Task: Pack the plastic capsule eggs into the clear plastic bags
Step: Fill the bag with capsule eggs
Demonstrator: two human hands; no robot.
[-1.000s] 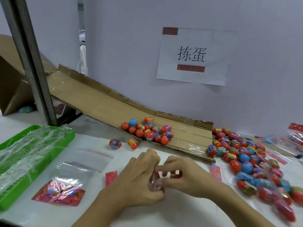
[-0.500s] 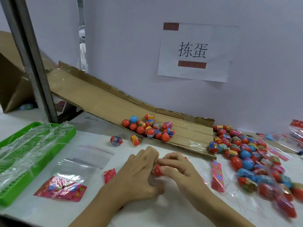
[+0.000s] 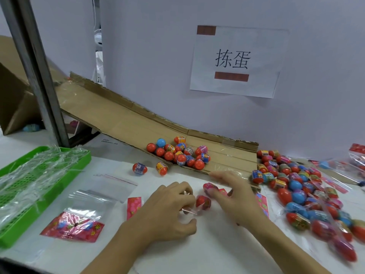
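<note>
The left hand (image 3: 167,210) lies on the white table (image 3: 207,252) with its fingers curled, pinching the crinkled mouth of a small clear plastic bag (image 3: 190,209); a red capsule egg (image 3: 203,201) sits inside it, just right of the fingertips. The right hand (image 3: 235,196) is spread, fingers fairly straight and a little blurred, gripping nothing; a pink egg (image 3: 210,187) lies just left of its fingers (whether they touch it I cannot tell).

Beyond both hands, a sloping cardboard chute (image 3: 126,119) ends in a ragged front edge, with a cluster of glossy round eggs (image 3: 177,153) resting near that lip. Two loose eggs (image 3: 150,168) lie on the table between the chute edge and the left hand. To the right of the right hand, a big heap of red and blue eggs (image 3: 296,186), some in bags, crowds the table close to the wrist.

Left of the left hand lie flat, shiny zip bags (image 3: 92,196), one over a red printed card (image 3: 73,227), then a green slotted plastic tray (image 3: 33,186) under wrinkled film. The bare stretch of table is nearest the viewer, below the forearms.
</note>
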